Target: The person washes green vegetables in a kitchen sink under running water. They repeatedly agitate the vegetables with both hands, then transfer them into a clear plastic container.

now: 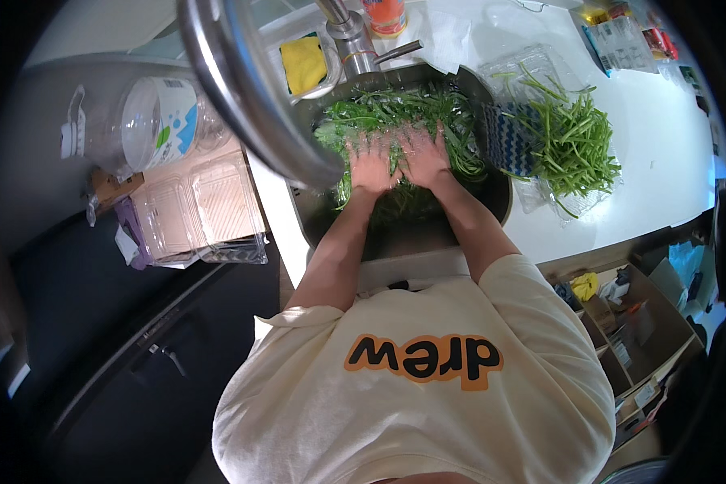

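Leafy green vegetables (357,114) float in water in the dark sink basin (490,209) before me. My left hand (370,164) lies palm down on the greens, its fingers apart and partly under the water. Beside it, my right hand (423,156) presses on the same greens with spread fingers. The two thumbs are close together, and neither hand is closed around anything. What lies beneath my palms is hidden. To the right of the basin, a heap of cut green stems (575,145) rests on clear plastic packaging and a blue-and-white knitted cloth (508,139).
A curved metal faucet spout (248,103) arches over the left side, close to the camera. Behind the basin are its lever (399,52), a yellow sponge (303,65) and an orange bottle (385,15). Leftward lie a large clear plastic jug (148,124) and clear plastic trays (196,202).
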Action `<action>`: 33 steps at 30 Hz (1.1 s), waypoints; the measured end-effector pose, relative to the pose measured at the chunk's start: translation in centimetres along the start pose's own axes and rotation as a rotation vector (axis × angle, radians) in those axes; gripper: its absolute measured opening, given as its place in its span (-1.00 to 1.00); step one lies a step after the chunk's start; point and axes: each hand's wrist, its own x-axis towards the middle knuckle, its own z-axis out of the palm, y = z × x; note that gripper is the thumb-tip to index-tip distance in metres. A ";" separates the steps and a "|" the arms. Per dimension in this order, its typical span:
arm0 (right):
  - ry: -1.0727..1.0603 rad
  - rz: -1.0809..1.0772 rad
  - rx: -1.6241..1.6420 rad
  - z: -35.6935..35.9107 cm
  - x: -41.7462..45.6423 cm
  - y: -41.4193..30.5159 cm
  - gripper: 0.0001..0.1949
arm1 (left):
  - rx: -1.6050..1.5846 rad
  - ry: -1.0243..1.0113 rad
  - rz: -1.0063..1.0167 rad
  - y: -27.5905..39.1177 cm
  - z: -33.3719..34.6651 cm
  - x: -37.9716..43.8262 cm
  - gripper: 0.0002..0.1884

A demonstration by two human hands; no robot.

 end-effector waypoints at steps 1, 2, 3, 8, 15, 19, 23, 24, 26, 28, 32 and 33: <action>0.015 0.007 -0.001 -0.4 0.1 -0.1 -0.33 | -0.022 0.024 -0.015 0.2 -0.1 0.0 -0.10; -0.008 0.025 -0.015 -0.8 0.2 -0.3 -0.35 | -0.017 -0.011 -0.035 0.5 -0.2 0.0 -0.11; -0.029 0.047 -0.029 -1.5 0.4 -0.5 -0.37 | -0.010 -0.044 -0.051 0.8 -1.1 0.3 -0.13; -0.126 0.161 0.202 -6.9 2.2 0.6 -0.47 | -0.341 -0.176 -0.079 -1.8 -6.0 1.5 -0.36; -0.075 0.845 0.486 -6.5 1.2 2.6 -0.03 | -0.520 0.012 -0.875 -3.4 -6.7 0.3 -0.14; -0.190 0.755 0.526 -3.9 0.5 1.0 0.17 | -0.496 -0.107 -0.869 -2.2 -3.0 -0.8 -0.09; -0.225 0.436 0.535 -0.6 1.3 2.4 0.09 | -0.549 -0.093 -0.616 -0.4 -1.0 0.0 -0.38; -0.202 0.367 0.585 -1.0 1.5 2.6 -0.05 | -0.606 -0.105 -0.578 -1.1 -1.5 0.1 -0.41; -0.139 0.400 0.597 -3.3 1.6 2.6 -0.15 | -0.648 -0.076 -0.564 -1.8 -3.2 0.1 -0.45; -0.010 0.401 0.735 -6.5 0.6 2.6 -0.30 | -0.694 0.002 -0.574 -2.0 -5.7 -0.3 -0.31; 0.040 0.381 0.773 -10.1 -0.7 2.8 -0.27 | -0.737 0.154 -0.557 -2.5 -9.3 -1.6 -0.26; 0.026 0.374 0.776 -10.7 -0.9 3.0 -0.23 | -0.764 0.101 -0.586 -2.6 -10.9 -1.8 -0.30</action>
